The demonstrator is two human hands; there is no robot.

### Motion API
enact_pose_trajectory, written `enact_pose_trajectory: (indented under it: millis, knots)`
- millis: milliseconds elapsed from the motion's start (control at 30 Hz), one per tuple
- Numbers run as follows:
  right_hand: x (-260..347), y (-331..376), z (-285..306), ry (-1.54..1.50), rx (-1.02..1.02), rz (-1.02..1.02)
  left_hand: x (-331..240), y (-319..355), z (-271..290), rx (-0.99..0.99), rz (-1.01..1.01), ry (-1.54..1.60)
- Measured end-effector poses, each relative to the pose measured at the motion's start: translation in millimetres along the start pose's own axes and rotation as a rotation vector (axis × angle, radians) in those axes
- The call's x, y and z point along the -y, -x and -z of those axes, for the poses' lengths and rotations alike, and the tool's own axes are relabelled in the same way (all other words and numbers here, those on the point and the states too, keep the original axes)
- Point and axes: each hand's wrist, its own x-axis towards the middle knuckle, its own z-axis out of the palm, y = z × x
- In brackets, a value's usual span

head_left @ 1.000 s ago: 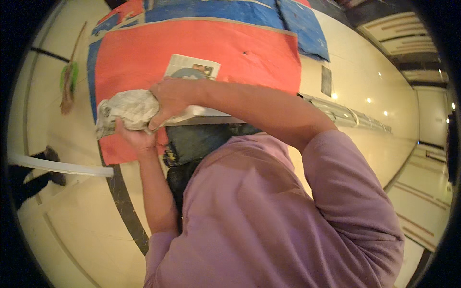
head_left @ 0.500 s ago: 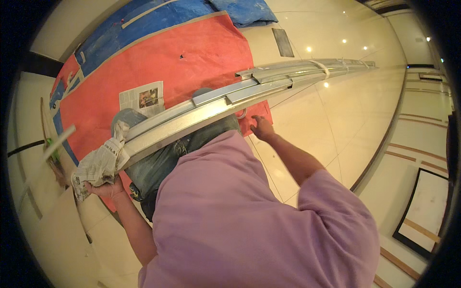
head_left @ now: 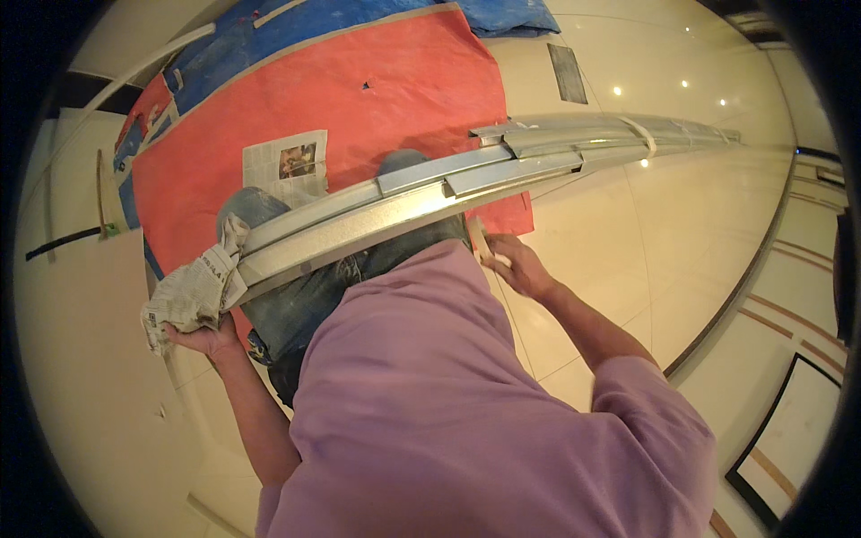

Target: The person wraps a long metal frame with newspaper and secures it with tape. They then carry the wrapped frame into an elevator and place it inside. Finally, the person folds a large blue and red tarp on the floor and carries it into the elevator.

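Two hands were at work below me, reaching out past the purple shirt [head_left: 466, 421] that filled the near part of the view. My left hand [head_left: 208, 339] sat under a crumpled wad of newspaper [head_left: 193, 291], its fingers curled up around it, and that wad wrapped the near end of a long bundle of metal channels [head_left: 404, 202]. My right hand [head_left: 520, 267] was just under the bundle, further along, with its fingers pinched on a small pale strip [head_left: 480, 240]; I could not tell what the strip was. The bundle lay across my lap, over jeans [head_left: 314, 287], and ran off to the right over the glossy cream floor [head_left: 628, 233], a pale band [head_left: 639, 134] tied around it partway along. Beyond it, a red sheet [head_left: 359, 99] was spread on the floor with a flat newspaper page [head_left: 287, 166] on it, and blue sheeting [head_left: 296, 27] lay at the far edge.
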Motion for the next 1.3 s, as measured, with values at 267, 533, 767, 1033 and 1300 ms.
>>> enact_pose_trajectory:
  millis: [267,533,767,1033,1300]
  knots:
    - [159.1,-31.8,16.5,0.011,-0.099,0.494,0.0,-9.0,-4.0,0.082,0.029,0.056]
    - [303.1,-155.3,-69.5,-0.111,0.058,0.756,-2.5,1.4,-16.4,0.006,0.117,0.243]
    - [360.3,-224.1,-178.9,0.078,0.111,1.022,-9.9,7.1,-25.2,0.036,0.064,0.279]
    - [362.6,-227.3,-178.8,0.005,0.181,0.916,-27.4,52.6,5.1,-0.045,-0.616,-0.635]
    - [361.4,-227.2,-183.4,-0.057,0.119,0.910,-62.3,38.3,-43.4,0.241,-0.719,-1.147]
